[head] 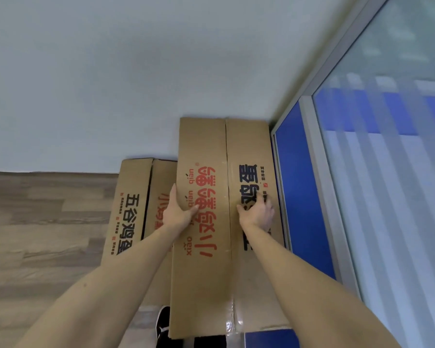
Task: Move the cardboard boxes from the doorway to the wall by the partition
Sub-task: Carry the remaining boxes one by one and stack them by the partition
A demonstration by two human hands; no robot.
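Note:
A long cardboard box [201,141] with red and black print lies on top of another box, its far end against the white wall [136,71] and its right side along the blue partition [299,197]. My left hand [178,209] grips the box's left edge, thumb on the top face. My right hand [258,212] rests on the top face near the right edge, fingers bent with the tips on the cardboard. A second, lower cardboard box [133,204] with black print lies just left of it, also end-on to the wall.
Wood-look floor [35,222] stretches to the left of the boxes. A glass pane [387,172] in a grey frame stands above and to the right of the blue panel. My black shoe [163,322] shows at the near end of the boxes.

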